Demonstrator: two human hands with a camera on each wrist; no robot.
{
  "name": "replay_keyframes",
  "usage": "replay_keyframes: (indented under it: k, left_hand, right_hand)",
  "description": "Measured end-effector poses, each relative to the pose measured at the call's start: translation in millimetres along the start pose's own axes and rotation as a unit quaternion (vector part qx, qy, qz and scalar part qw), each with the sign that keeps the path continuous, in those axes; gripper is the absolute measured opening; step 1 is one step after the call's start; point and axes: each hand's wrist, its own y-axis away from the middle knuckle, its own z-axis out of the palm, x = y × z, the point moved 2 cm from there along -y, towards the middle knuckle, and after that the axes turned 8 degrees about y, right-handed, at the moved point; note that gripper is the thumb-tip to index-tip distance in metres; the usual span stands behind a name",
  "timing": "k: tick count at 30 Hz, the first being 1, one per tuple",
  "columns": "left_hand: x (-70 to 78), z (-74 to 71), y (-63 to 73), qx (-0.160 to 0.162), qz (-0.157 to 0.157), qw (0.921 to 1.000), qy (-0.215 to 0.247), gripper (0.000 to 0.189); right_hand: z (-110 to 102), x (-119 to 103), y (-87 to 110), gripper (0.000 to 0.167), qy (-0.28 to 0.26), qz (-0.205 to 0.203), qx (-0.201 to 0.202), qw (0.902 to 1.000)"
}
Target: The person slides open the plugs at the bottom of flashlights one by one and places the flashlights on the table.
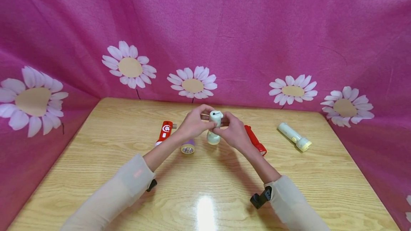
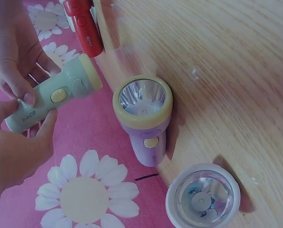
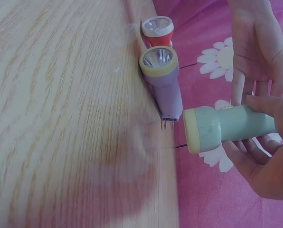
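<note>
A pale green flashlight [image 1: 213,137] with a cream rim is held between both hands above the table, its lens end downward. My left hand [image 1: 194,123] pinches its tail part from the left. From the other side my right hand [image 1: 234,131] grips the body with thumb and fingers. A cream switch shows on the flashlight [image 2: 65,92] in the left wrist view. Below the left wrist lies a purple flashlight [image 3: 169,97], metal prongs out of its tail. Beside it is a red and white flashlight [image 1: 165,131], also with prongs.
Partly behind the right forearm lies a red flashlight [image 1: 255,140]. Farther right a second pale flashlight [image 1: 290,134] with a yellowish rim lies on the wooden table [image 1: 321,174]. A pink flowered cloth [image 1: 244,38] hangs round the back and sides.
</note>
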Motion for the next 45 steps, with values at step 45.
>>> replay_keyframes:
  k: [45]
  left_hand:
    - [0.2,-5.2,-1.5,-0.014,-0.035,0.9939,0.104,0.018]
  right_hand:
    - [0.6,-3.6,3.2,0.044,-0.036,-0.022,0.021,0.9989]
